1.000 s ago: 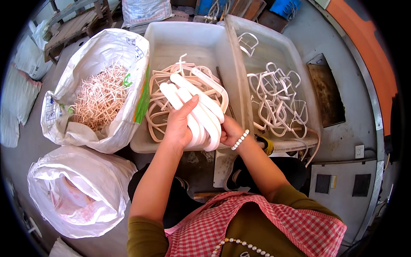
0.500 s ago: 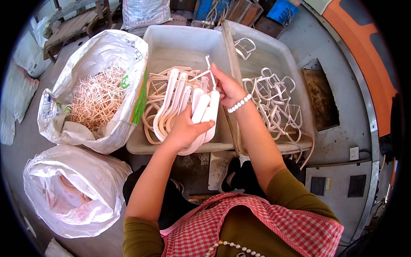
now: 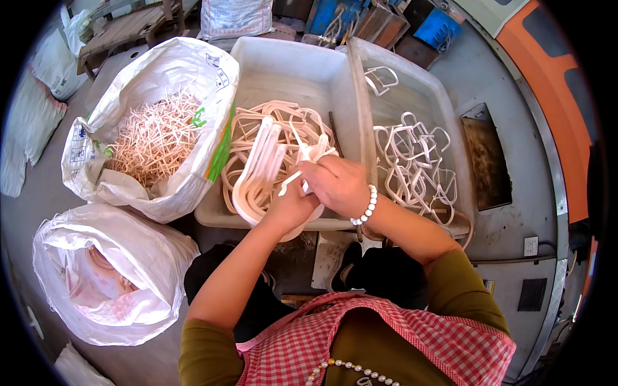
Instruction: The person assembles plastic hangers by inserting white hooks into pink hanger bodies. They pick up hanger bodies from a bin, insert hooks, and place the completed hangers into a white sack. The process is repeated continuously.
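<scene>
My left hand [image 3: 290, 204] is wrapped around a bundle of U-shaped pale pink plastic handles [image 3: 256, 161], their free arms pointing away from me. Against its fingertips, my right hand [image 3: 336, 185] is closed on a thin branched white plastic sprue [image 3: 297, 136], one prong sticking up and another poking out toward the left. Fingers hide the joint between sprue and handles. Beneath lie more loose pink handles [image 3: 309, 114] in a pale plastic tub [image 3: 290, 55].
A second tub [image 3: 421, 76] on the right holds white looped pieces [image 3: 418, 161]. To the left stands an open woven sack [image 3: 154, 77] full of pinkish sprues [image 3: 158, 141]. Nearer me is another white sack [image 3: 154, 270]. A grey panel with a dark opening [image 3: 486, 164] lies at far right.
My right hand has come down and inward to meet my left hand, bringing the sprue lower. The handle bundle has tilted and shifted slightly; the view has moved a little.
</scene>
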A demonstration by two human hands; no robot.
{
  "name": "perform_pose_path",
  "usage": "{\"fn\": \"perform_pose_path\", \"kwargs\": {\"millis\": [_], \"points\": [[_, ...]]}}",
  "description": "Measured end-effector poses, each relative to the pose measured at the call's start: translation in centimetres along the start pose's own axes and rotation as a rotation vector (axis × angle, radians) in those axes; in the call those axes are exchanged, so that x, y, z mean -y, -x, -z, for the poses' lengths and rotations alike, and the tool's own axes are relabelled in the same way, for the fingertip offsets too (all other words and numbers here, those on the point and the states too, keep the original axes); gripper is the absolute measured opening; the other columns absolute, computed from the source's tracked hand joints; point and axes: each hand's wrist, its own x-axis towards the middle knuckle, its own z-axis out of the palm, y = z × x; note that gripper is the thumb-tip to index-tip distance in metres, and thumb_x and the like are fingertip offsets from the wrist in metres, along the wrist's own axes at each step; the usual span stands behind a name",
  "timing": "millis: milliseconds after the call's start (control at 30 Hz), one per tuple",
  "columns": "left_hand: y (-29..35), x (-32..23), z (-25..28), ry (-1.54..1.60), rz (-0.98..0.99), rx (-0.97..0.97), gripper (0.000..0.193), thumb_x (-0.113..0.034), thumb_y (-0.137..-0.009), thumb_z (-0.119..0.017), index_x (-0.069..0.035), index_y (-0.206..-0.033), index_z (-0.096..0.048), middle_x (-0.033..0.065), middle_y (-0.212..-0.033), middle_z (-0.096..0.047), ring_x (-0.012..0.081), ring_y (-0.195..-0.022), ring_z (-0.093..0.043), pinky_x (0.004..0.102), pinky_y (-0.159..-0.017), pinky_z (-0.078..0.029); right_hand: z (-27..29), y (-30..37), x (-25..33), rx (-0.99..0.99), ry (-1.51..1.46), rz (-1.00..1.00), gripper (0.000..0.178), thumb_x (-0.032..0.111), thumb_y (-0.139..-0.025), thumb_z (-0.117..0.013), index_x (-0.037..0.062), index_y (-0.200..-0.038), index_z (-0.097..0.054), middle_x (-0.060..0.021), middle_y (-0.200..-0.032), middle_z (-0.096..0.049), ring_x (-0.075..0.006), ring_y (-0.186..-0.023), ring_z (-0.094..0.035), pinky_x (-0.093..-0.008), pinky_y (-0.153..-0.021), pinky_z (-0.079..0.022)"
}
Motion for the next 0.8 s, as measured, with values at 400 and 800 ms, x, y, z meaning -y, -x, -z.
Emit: {"fn": "perform_pose_path", "kwargs": {"millis": [400, 800], "points": [[-0.2, -3.1, 2.0, 0.363, 0.076, 0.026, 0.053, -0.011, -0.078, -0.074, 0.000, -0.123, -0.049, 0.0065, -0.110, -0.061, 0.0137, -0.100, -0.058, 0.0284, -0.087, -0.046, 2.9, -0.5, -5.4, -0.243, -0.115, -0.395, 0.031, 0.002, -0.083, -0.061, 0.0036, -0.114, -0.058, -0.0150, -0.103, -0.064, -0.0255, -0.088, -0.065, -0.0323, -0.072, -0.053], [0.4, -4.5, 1.7, -0.421, -0.060, -0.017, 0.044, -0.021, -0.077, -0.070, 0.000, -0.111, -0.052, 0.0211, -0.096, -0.065, 0.0317, -0.090, -0.064, 0.0394, -0.080, -0.049, 4.4, 1.1, -8.1, 0.565, 0.245, 0.043, 0.014, 0.007, -0.075, -0.060, 0.0053, -0.089, -0.058, -0.0120, -0.074, -0.058, -0.0296, -0.071, -0.061, -0.0424, -0.070, -0.053]]}}
